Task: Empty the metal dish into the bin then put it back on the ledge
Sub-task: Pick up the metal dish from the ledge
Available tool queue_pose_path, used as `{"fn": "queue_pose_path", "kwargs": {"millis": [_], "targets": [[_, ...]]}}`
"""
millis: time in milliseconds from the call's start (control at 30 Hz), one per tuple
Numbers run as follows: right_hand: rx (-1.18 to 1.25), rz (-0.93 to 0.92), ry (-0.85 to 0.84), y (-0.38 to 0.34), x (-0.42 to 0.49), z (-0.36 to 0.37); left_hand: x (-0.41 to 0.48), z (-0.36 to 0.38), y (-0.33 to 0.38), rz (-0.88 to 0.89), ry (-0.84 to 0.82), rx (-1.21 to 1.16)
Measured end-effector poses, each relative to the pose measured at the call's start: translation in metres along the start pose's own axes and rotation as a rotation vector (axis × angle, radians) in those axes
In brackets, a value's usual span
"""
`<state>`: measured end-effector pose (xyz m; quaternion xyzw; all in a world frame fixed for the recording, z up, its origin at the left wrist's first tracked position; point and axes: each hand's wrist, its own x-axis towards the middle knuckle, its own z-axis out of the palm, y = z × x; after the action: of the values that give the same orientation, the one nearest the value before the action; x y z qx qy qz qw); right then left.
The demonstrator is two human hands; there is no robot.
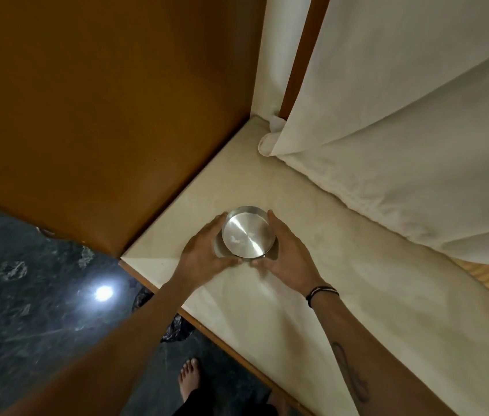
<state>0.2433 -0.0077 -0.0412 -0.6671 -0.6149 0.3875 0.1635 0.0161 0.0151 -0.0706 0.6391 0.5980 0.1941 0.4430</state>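
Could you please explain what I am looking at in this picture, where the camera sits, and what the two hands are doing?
There is no machine here: a person works with bare hands, and the single picture comes from a wide-angle camera worn on the head, looking forward and down along both forearms.

The left hand and the right hand cup a round, shallow, shiny metal dish from either side. It sits at, or just above, the pale cream stone ledge; I cannot tell whether it touches. The dish looks nearly empty, with only faint smudges inside.

Behind the ledge hangs a cream-white cloth curtain, and a brown wooden panel stands to the left. Below lies a dark marbled floor, where a bare foot and a bit of crumpled black plastic, perhaps a bin liner, show.
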Motion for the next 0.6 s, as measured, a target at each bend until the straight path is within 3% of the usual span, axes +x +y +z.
{"fn": "queue_pose_path", "kwargs": {"millis": [267,600], "targets": [[0.36,0.07,0.008,-0.01,-0.019,0.007,-0.015,-0.022,0.013,-0.05,-0.097,-0.357],[0.47,0.068,0.04,-0.046,-0.084,0.05,-0.093,-0.058,-0.004,-0.113,-0.071,-0.572]]}}
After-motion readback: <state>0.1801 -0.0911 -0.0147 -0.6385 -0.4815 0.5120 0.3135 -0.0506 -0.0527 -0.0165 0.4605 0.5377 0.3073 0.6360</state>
